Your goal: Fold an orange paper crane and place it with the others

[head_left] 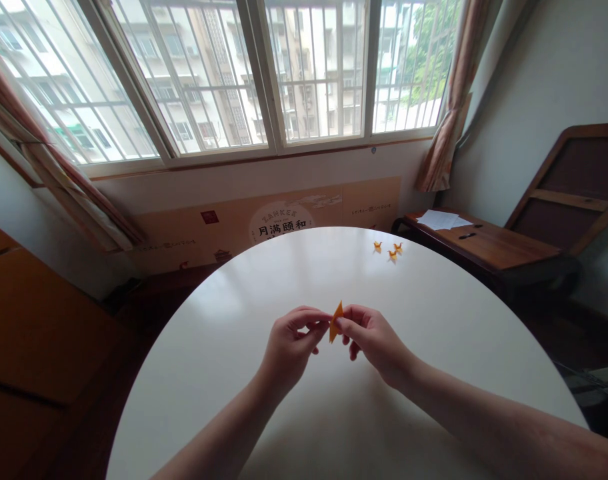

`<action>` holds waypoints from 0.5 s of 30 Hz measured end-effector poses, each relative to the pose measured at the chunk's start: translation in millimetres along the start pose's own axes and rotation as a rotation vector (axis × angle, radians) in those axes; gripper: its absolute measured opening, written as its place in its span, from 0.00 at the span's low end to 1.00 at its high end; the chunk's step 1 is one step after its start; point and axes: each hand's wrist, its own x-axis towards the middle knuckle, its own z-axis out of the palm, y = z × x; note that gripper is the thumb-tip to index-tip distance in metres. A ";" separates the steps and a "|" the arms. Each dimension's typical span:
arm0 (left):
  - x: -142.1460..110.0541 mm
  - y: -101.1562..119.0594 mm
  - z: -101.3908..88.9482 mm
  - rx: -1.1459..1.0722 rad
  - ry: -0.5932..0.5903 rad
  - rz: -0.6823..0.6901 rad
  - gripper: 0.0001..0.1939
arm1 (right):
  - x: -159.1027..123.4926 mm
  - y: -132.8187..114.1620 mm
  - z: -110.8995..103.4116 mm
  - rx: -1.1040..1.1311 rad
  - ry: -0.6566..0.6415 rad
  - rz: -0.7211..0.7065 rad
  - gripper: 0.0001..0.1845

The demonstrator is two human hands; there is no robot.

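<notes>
Grip on both sides is a fingertip pinch: the right hand (377, 335) clasps a folded orange paper piece (336, 321) between thumb and fingers, while the left hand (290, 341) nips its left edge. The paper stands tilted, pointed ends up and down, above the white round table (199, 380). Three orange origami birds (393, 255) sit near the table's far edge, toward the right.

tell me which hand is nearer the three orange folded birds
Right: in view, the right hand is below and left of the birds, the left hand farther left.
</notes>
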 end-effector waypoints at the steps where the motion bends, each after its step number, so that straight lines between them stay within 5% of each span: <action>1: 0.5 0.1 -0.1 -0.024 -0.003 -0.023 0.08 | 0.2 0.5 -0.1 0.006 -0.009 -0.002 0.15; 15: 3.1 -2.4 -1.6 -0.492 -0.060 -0.389 0.20 | -0.6 -4.7 -2.5 0.122 -0.184 -0.003 0.19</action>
